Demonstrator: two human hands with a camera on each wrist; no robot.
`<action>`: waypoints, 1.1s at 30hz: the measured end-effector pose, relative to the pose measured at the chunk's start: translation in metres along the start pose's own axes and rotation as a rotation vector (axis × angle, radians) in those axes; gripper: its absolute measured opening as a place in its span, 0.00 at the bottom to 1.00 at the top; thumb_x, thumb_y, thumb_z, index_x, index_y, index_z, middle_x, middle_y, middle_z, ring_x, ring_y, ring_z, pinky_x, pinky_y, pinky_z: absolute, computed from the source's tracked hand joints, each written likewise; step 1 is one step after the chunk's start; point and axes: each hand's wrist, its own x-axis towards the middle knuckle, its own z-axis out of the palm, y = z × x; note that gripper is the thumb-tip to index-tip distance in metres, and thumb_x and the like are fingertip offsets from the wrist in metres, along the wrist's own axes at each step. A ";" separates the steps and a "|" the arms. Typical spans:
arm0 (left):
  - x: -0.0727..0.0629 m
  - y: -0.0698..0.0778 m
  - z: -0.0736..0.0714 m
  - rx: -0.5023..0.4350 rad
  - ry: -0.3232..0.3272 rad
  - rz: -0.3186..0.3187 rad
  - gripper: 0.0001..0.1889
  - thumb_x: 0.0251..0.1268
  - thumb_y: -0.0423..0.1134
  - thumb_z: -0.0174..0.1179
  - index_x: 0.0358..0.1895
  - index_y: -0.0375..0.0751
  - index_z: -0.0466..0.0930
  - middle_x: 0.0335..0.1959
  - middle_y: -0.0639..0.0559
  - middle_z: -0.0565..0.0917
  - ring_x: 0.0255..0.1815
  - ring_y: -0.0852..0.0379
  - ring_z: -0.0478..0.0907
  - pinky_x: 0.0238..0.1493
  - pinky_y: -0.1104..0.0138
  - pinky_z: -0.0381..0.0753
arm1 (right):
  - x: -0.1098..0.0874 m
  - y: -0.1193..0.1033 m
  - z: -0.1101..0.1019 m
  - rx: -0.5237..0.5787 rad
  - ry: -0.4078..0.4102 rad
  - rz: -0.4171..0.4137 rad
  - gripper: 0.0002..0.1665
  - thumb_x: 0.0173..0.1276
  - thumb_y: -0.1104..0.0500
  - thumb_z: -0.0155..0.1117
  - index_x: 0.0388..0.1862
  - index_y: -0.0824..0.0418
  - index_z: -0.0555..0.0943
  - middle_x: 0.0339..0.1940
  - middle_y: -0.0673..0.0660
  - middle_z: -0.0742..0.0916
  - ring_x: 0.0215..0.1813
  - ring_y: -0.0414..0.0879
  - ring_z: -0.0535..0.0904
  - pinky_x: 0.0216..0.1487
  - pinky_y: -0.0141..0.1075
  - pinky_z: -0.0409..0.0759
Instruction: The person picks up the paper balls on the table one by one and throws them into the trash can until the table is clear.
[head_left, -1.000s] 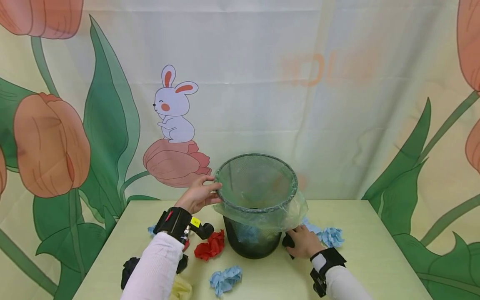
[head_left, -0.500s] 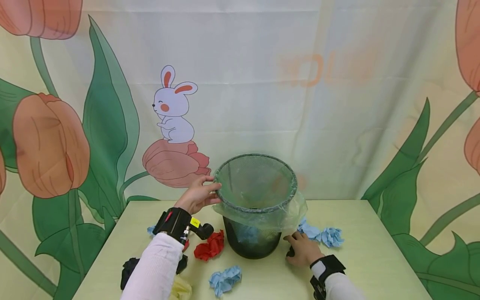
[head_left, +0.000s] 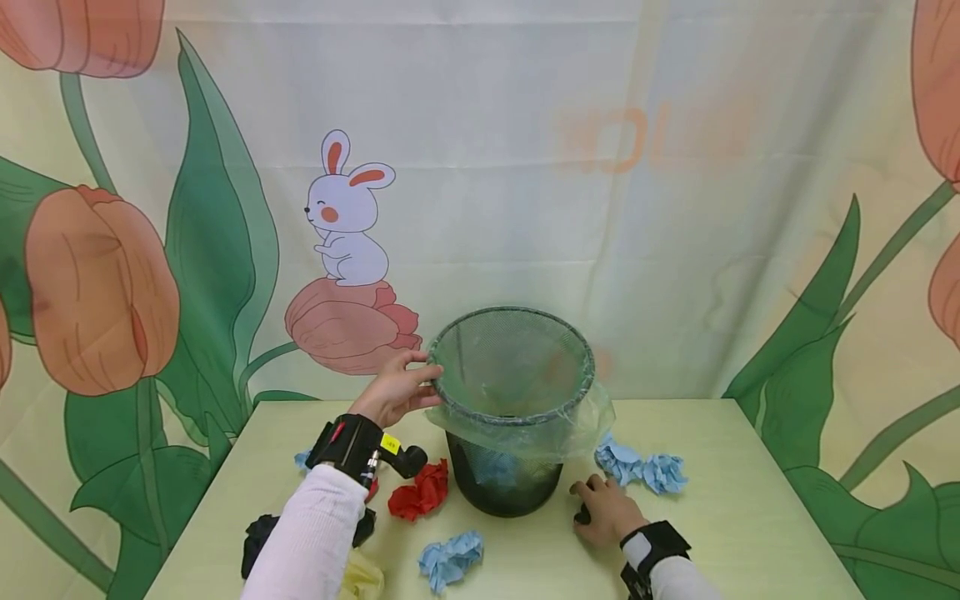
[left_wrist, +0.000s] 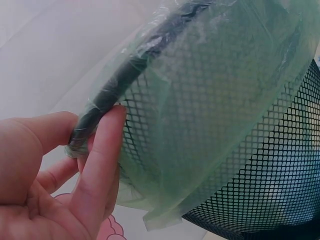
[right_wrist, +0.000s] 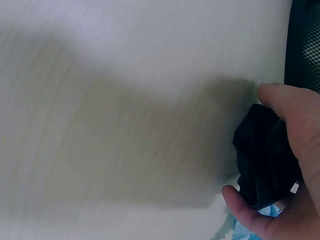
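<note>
Compared with a second ago, the right hand [head_left: 609, 510] and the black wad [right_wrist: 265, 155] it is holding are sitting slightly lower in the frame, a little farther from the bin [head_left: 480, 493]. Filling the background, a pale backdrop [head_left: 487, 208] is showing printed tulips and a white rabbit; below it, a light table [head_left: 712, 542] is stretching across the bottom. Right of centre, the black mesh bin is standing upright, a translucent green liner [head_left: 517, 439] wrapping its rim and hanging outside. Bluish colour is showing through the mesh, but whether it is lying inside or behind is unclear. Left of the bin, the left hand [head_left: 397, 392] is pinching the lined rim between thumb and fingers. At lower right, the right hand is curling its thumb and fingers around the black wad, just above the table. Gathering this wad while steadying the bin seems to be the step in hand; the next move probably calls for keeping that grip and lifting clear of the rim. Smaller still, blue wads [head_left: 663, 475] are lying beyond the right hand, while a red wad [head_left: 420, 493] is resting just left of the bin.
</note>
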 end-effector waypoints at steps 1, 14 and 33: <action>0.000 0.000 0.000 0.000 -0.001 -0.001 0.28 0.67 0.35 0.53 0.66 0.38 0.54 0.48 0.42 0.65 0.30 0.56 0.70 0.35 0.69 0.83 | -0.001 0.000 0.000 0.003 -0.002 0.001 0.26 0.54 0.52 0.69 0.52 0.54 0.74 0.43 0.58 0.74 0.43 0.57 0.69 0.29 0.48 0.73; 0.000 0.002 0.001 -0.010 -0.013 -0.004 0.27 0.67 0.35 0.52 0.67 0.38 0.53 0.47 0.43 0.65 0.30 0.56 0.70 0.35 0.68 0.83 | 0.000 0.005 0.005 -0.010 0.034 -0.028 0.18 0.54 0.55 0.69 0.41 0.54 0.73 0.35 0.55 0.71 0.36 0.52 0.66 0.24 0.44 0.72; -0.001 0.000 0.000 -0.004 -0.003 -0.004 0.27 0.67 0.35 0.52 0.67 0.39 0.53 0.48 0.42 0.66 0.31 0.55 0.71 0.35 0.68 0.83 | 0.012 0.014 -0.035 -0.076 0.140 -0.029 0.14 0.55 0.56 0.69 0.38 0.53 0.75 0.34 0.54 0.73 0.35 0.52 0.68 0.27 0.44 0.73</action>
